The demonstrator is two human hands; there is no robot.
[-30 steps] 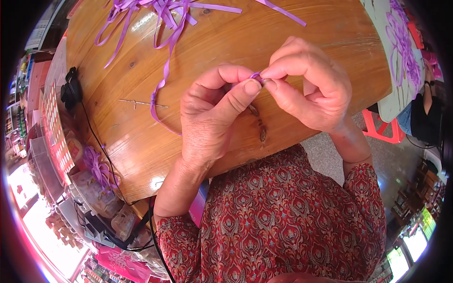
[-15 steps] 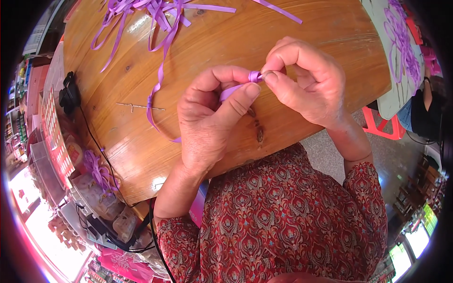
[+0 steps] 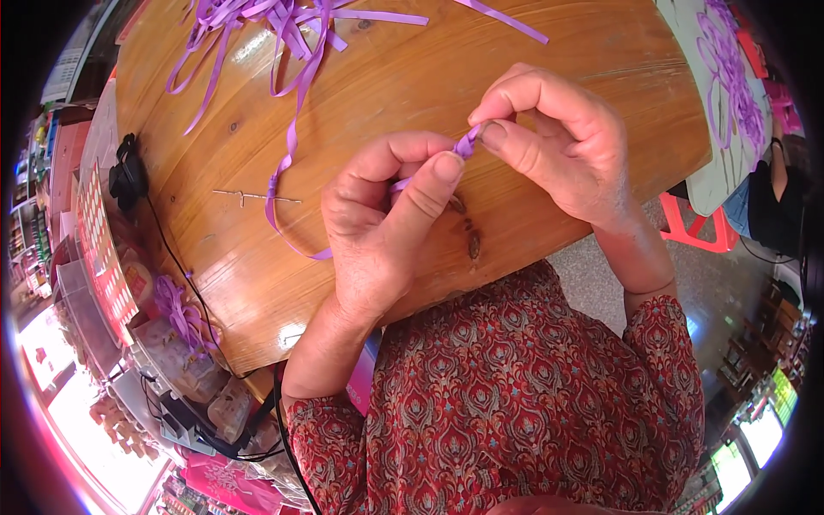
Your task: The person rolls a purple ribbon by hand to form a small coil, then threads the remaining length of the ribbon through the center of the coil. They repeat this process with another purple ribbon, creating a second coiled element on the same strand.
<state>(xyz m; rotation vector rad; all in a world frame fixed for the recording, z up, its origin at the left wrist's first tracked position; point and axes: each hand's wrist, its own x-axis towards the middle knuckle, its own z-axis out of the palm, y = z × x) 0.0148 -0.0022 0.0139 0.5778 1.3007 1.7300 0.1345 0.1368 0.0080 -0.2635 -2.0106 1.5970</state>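
Between my two hands, above the wooden table, is a purple ribbon (image 3: 466,144) with a small knotted or folded part. My left hand (image 3: 373,219) pinches it between thumb and forefinger, with more ribbon passing through the palm. The thumb and forefinger of my right hand (image 3: 562,150) are closed on its upper end. From beside my left hand, a ribbon strand (image 3: 290,150) curls over the table toward a purple ribbon pile (image 3: 283,21) at the far side. A thin metal rod with a small side piece (image 3: 245,196) lies left of my hands, by a knot in that strand.
The wooden table (image 3: 601,94) fills the middle. At its left are a black plug-like device (image 3: 127,176) with a cable, plastic bins (image 3: 90,300) and a bunch of purple ribbon (image 3: 178,309). To the right stand a pale table (image 3: 717,176), a red stool (image 3: 699,230) and another person's arm (image 3: 778,165).
The knotted part of the ribbon has tilted more upright, and its upper end is drawn up between my right fingers. My left thumb and forefinger have shifted slightly down and left.
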